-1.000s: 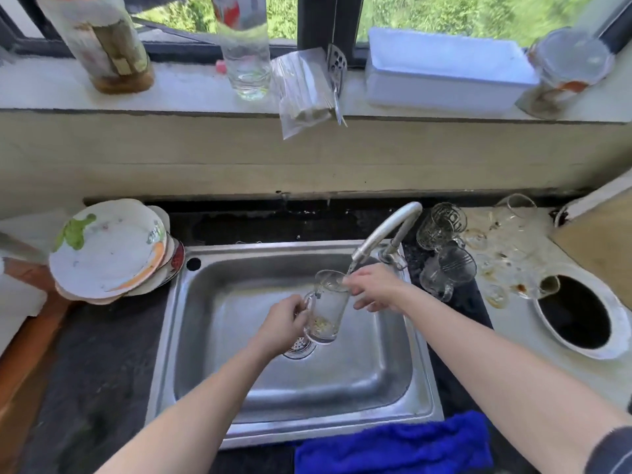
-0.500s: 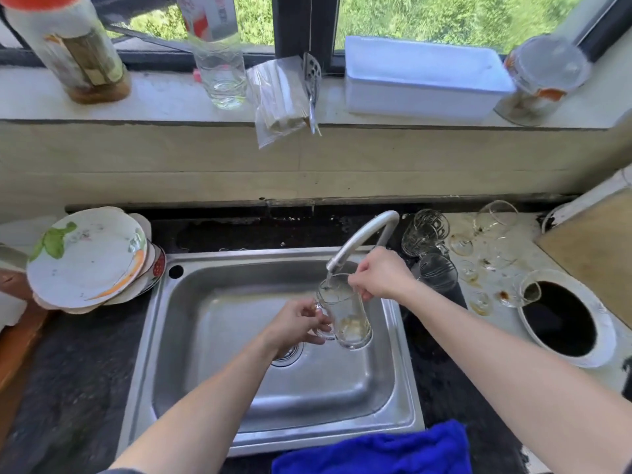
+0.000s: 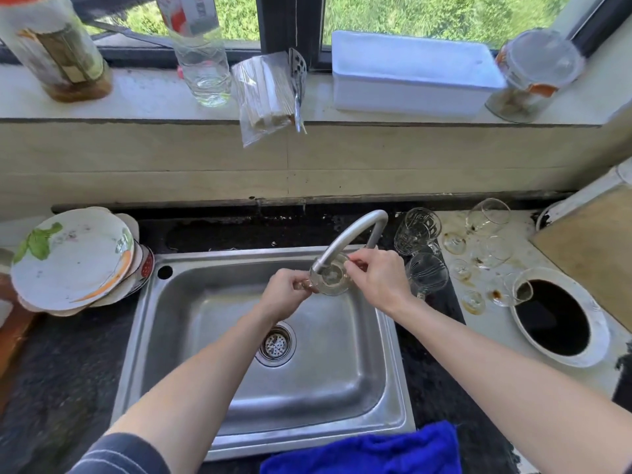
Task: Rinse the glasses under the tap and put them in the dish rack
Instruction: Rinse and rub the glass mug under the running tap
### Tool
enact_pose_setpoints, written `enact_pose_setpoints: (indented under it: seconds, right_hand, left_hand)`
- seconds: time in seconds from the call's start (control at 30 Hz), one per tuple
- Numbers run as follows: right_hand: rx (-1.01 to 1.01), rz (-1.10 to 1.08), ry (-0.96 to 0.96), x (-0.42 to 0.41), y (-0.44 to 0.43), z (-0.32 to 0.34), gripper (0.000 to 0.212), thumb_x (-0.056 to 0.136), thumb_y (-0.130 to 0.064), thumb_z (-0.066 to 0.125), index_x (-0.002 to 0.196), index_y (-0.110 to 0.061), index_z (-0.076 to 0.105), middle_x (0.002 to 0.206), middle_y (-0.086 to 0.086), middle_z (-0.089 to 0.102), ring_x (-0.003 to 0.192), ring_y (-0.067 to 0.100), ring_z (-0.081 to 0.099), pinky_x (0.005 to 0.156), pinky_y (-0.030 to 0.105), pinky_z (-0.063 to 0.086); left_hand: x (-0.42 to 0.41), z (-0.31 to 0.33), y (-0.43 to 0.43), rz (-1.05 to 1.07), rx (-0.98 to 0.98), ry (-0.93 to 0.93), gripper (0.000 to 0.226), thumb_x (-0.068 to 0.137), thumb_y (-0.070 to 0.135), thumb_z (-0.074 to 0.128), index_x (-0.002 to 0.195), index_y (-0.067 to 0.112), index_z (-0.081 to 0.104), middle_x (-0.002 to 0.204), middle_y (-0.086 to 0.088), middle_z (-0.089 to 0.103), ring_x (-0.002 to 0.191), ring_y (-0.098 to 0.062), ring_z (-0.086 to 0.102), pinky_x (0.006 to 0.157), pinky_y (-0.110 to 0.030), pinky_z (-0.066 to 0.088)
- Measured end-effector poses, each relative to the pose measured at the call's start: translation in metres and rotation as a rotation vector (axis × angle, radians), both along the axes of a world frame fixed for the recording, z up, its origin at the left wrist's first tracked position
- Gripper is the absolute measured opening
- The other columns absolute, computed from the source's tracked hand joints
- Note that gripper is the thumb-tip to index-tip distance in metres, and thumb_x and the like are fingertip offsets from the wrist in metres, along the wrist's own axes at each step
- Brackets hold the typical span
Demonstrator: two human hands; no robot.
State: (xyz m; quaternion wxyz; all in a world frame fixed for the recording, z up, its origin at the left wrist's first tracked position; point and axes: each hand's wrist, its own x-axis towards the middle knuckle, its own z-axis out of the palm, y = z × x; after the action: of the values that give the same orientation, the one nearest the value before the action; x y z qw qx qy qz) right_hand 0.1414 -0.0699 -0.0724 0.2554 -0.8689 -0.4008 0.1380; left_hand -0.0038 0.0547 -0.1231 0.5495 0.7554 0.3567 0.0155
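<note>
The glass (image 3: 330,280) is right under the mouth of the tap (image 3: 352,234), held upright with its open rim facing up at me, above the sink (image 3: 342,388). My left hand (image 3: 285,295) grips the side of the glass away from the tap's base, fingers curled round it (they hide most of what I am holding there). My right hand (image 3: 379,280) pinches the rim on the side nearer the tap's base, thumb and fingertips closed on the edge. I cannot tell whether water is coming out of the tap.

Below the tap and nearer to me, the drain strainer (image 3: 276,343) is set in the sink floor. Just right of the tap, two patterned glasses (image 3: 417,230) stand on the dark counter, one in front of the other. Farther right of the tap, stemmed glasses (image 3: 489,217) stand and lie on a stained pale counter. Well to the left of the tap is a stack of plates (image 3: 73,258). Nearest me, well in front of the tap, a blue cloth (image 3: 362,449) lies at the sink's front edge. Behind and above the tap, a white box (image 3: 410,73) sits on the windowsill.
</note>
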Motion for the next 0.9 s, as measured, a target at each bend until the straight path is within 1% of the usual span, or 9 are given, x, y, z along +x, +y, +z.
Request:
enact_pose_setpoints:
  seconds: [0.07,0.13,0.3,0.37,0.43,0.53,0.67,0.77,0.9]
  right_hand:
    - [0.069,-0.014,0.004,-0.003,0.0,-0.004,0.017,0.089,-0.026,0.064,0.086,-0.016,0.077,0.066,0.004,0.071,0.072,0.031,0.062,0.077,0.042,0.049]
    - [0.148,-0.039,0.035,-0.006,0.002,-0.007,0.013,0.087,-0.022,0.067,0.085,-0.014,0.077,0.066,0.003,0.071,0.067,0.026,0.065,0.073,0.041,0.051]
    - [0.256,-0.085,0.176,-0.015,0.007,-0.019,0.009,0.085,-0.019,0.071,0.088,-0.014,0.078,0.07,0.0,0.073,0.069,0.02,0.068,0.073,0.04,0.053]
    - [0.27,-0.094,0.241,-0.018,0.01,-0.025,0.008,0.084,-0.021,0.07,0.085,-0.017,0.077,0.068,-0.003,0.072,0.067,0.018,0.067,0.071,0.04,0.054]
    - [0.258,-0.092,0.296,-0.02,0.014,-0.029,0.009,0.084,-0.02,0.068,0.081,-0.017,0.076,0.066,-0.007,0.071,0.064,0.015,0.066,0.068,0.039,0.054]
    - [0.202,-0.15,0.559,-0.022,0.023,-0.029,0.014,0.088,-0.013,0.066,0.08,-0.017,0.076,0.063,-0.008,0.071,0.059,0.011,0.065,0.064,0.034,0.058]
    - [0.159,-0.224,0.807,-0.03,0.031,-0.027,0.022,0.088,-0.005,0.066,0.068,-0.014,0.07,0.059,0.003,0.067,0.057,0.016,0.06,0.053,0.026,0.052]
    - [0.067,-0.201,0.907,-0.033,0.031,-0.018,0.015,0.085,-0.016,0.073,0.076,-0.005,0.07,0.076,0.018,0.072,0.056,0.017,0.061,0.049,0.024,0.047]
    - [-0.15,-0.119,0.804,-0.026,0.025,0.003,0.033,0.079,-0.038,0.078,0.077,-0.006,0.072,0.071,0.004,0.073,0.053,0.011,0.055,0.047,0.022,0.036]
  left_hand:
    - [-0.001,0.008,0.002,-0.024,0.08,-0.023,0.019,0.081,0.005,0.069,0.069,0.019,0.071,0.063,0.016,0.064,0.063,0.011,0.049,0.064,-0.017,0.039]
    - [-0.003,0.013,0.006,-0.043,0.165,-0.029,0.007,0.08,0.007,0.071,0.081,0.012,0.076,0.086,0.004,0.073,0.081,0.0,0.058,0.075,-0.023,0.042]
    - [-0.014,0.017,0.012,-0.042,0.344,0.043,0.021,0.077,-0.005,0.063,0.082,0.01,0.077,0.116,0.002,0.07,0.109,-0.018,0.062,0.081,-0.011,0.035]
    - [-0.019,0.021,0.014,-0.039,0.405,0.084,0.02,0.078,-0.005,0.061,0.081,0.007,0.076,0.117,-0.002,0.069,0.11,-0.021,0.062,0.082,-0.01,0.034]
    - [-0.023,0.027,0.016,-0.018,0.436,0.108,0.021,0.079,-0.004,0.058,0.082,0.008,0.075,0.109,-0.005,0.072,0.105,-0.025,0.064,0.086,-0.02,0.043]
    - [-0.027,0.04,0.019,-0.033,0.518,0.178,0.026,0.077,0.001,0.049,0.082,0.015,0.07,0.083,-0.007,0.071,0.086,-0.033,0.062,0.073,-0.036,0.05]
    - [-0.035,0.052,0.027,-0.111,0.609,0.349,0.014,0.079,0.011,0.049,0.079,0.019,0.061,0.08,-0.005,0.066,0.081,-0.033,0.057,0.066,-0.036,0.046]
    - [-0.045,0.054,0.035,-0.088,0.44,0.354,0.018,0.081,0.015,0.052,0.065,0.023,0.053,0.072,-0.002,0.065,0.076,-0.028,0.063,0.065,-0.037,0.052]
    - [-0.053,0.05,0.032,-0.015,-0.019,0.262,0.016,0.086,0.007,0.057,0.071,0.012,0.061,0.076,-0.008,0.071,0.063,-0.015,0.066,0.048,-0.024,0.042]
